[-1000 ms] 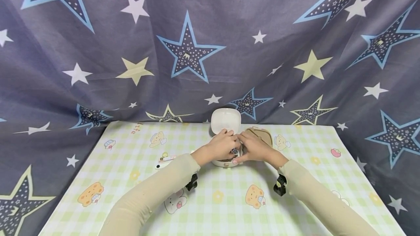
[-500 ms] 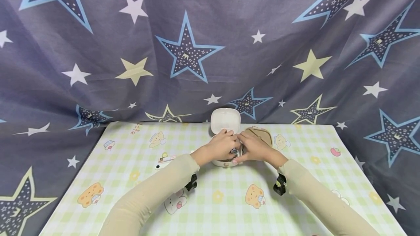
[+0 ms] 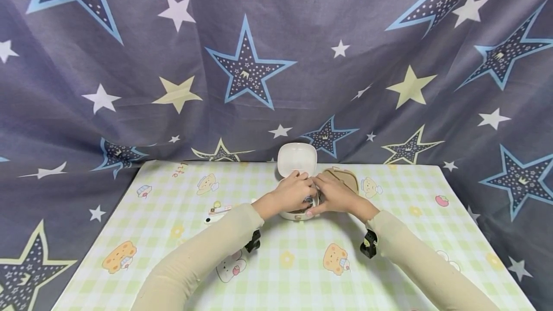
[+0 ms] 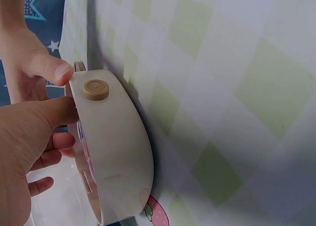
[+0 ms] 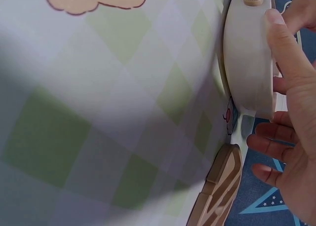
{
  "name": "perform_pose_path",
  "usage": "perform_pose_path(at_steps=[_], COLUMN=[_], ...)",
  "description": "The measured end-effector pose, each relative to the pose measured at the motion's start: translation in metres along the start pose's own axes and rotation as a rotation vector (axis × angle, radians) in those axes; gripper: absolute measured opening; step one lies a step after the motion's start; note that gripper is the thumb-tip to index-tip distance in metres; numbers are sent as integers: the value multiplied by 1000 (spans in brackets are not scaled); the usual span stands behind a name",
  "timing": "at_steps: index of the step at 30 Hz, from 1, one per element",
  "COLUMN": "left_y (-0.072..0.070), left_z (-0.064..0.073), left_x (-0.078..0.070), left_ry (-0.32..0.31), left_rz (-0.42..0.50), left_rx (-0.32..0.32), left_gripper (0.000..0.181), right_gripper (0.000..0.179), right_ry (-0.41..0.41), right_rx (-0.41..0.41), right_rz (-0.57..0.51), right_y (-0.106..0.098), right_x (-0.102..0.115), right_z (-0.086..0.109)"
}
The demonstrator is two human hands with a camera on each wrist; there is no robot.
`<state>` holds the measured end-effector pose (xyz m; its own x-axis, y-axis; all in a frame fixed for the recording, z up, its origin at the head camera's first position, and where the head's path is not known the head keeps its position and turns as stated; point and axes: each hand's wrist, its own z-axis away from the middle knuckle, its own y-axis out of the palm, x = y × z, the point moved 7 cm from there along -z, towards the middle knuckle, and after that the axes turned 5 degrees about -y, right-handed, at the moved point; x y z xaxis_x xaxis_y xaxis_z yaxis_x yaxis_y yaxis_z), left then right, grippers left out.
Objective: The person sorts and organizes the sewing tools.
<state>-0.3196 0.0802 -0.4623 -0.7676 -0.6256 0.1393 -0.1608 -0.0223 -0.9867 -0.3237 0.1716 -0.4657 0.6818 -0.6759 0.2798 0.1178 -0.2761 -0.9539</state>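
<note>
A white box (image 3: 294, 216) with a round tan button on its front stands near the table's back edge, its white lid (image 3: 297, 157) raised behind it. My left hand (image 3: 294, 193) reaches over the front rim, with thumb and fingers partly inside the box. A small dark, shiny piece (image 3: 309, 199) shows beneath that hand; whether the fingers pinch anything is hidden. My right hand (image 3: 334, 194) holds the box's right side. In the right wrist view its thumb (image 5: 284, 41) rests on the front rim, and the other fingers curve round toward the opening. The hands meet over the box.
A tan ridged tray-like piece (image 3: 345, 180) lies right of the box, partly behind my right hand. Left of my left forearm are a white object with a black dot (image 3: 211, 219), a patterned strip (image 3: 222, 209) and a small yellow-green piece (image 3: 217, 203). A starry curtain (image 3: 276, 85) hangs behind the checked tablecloth (image 3: 285, 272).
</note>
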Motion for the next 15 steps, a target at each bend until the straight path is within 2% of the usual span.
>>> perform_pose_path(at_steps=[9, 15], left_y=[-3, -11], left_z=[2, 4], left_x=[1, 4], left_ry=[4, 7], left_rz=[0, 20], left_rx=[-17, -48], left_gripper=[27, 27], right_gripper=[93, 95], right_ry=[9, 5], right_rx=[1, 2], right_rz=[-8, -13], right_y=[1, -1], right_x=[-1, 1], right_z=[1, 1])
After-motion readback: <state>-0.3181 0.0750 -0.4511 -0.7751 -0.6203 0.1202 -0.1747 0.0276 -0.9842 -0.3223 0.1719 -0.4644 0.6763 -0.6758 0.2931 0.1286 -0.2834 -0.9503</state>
